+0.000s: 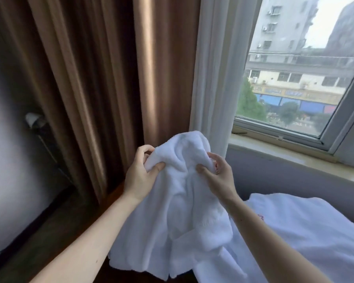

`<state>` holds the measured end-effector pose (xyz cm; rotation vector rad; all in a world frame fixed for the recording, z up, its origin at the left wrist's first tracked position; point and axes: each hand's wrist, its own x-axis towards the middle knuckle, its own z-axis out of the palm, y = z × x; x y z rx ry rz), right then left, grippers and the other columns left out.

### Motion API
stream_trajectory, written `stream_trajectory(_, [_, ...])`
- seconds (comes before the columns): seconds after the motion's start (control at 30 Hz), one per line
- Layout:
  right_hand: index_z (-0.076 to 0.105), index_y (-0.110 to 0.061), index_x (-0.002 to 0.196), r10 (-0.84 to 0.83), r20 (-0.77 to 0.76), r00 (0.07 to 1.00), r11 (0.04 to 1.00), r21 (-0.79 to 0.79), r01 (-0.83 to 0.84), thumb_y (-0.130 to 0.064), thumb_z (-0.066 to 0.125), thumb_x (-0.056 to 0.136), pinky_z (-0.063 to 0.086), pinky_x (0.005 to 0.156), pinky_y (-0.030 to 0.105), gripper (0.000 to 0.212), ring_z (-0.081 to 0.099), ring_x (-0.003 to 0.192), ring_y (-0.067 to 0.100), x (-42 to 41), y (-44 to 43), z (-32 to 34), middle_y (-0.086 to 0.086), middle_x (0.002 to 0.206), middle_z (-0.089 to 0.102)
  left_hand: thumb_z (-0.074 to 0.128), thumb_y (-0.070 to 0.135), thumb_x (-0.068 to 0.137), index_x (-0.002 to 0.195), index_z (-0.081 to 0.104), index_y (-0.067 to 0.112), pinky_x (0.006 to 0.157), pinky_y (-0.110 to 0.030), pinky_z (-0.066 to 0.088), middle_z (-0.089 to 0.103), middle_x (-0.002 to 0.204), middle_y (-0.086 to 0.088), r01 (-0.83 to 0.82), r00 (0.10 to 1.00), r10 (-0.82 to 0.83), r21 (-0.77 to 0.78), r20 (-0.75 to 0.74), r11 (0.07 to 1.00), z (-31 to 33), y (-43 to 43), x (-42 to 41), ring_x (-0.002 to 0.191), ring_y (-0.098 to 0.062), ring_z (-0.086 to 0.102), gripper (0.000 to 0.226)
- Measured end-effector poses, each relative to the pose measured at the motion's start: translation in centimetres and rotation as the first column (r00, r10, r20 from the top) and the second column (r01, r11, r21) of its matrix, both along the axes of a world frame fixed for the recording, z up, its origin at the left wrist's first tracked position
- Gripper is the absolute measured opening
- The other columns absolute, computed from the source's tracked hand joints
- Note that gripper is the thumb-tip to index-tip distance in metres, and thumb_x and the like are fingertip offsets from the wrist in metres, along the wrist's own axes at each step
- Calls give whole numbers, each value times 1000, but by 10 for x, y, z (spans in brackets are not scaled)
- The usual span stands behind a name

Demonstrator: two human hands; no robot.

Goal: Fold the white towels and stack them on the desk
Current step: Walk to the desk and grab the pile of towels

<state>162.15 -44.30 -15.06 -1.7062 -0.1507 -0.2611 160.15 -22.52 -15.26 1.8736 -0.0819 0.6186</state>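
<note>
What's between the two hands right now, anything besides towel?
Only the white towel. Its bunched top spans the gap between the left hand and the right hand, and each hand grips a fold. The head view shows this.

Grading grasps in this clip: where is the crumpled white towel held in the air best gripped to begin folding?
Probably at two corners of one edge, coming in from either side. The white towel hangs bunched, with the left hand and right hand pinching folds close together near its top, so it cannot hang flat.
</note>
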Motion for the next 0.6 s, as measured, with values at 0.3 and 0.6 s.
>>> stream_trajectory(0.3, [63, -33, 116, 32, -64, 997, 999, 23, -30, -20, 71, 83, 54, 79, 31, 37, 64, 91, 12, 72, 120, -22, -6, 99, 66, 72, 36, 83, 102, 51, 45, 65, -33, 49, 63, 78, 14, -19, 1000, 19, 9, 11, 1000, -25, 121, 67, 69, -9, 60, 30])
stream_trajectory(0.6, [63, -28, 118, 41, -93, 995, 999, 12, -40, -24, 72, 79, 56, 86, 40, 41, 64, 97, 22, 152, 176, -53, 4, 104, 67, 72, 29, 89, 106, 51, 45, 71, -28, 51, 63, 97, 22, -79, 997, 79, 25, -10, 997, -58, 175, 142, 86, -2, 63, 32])
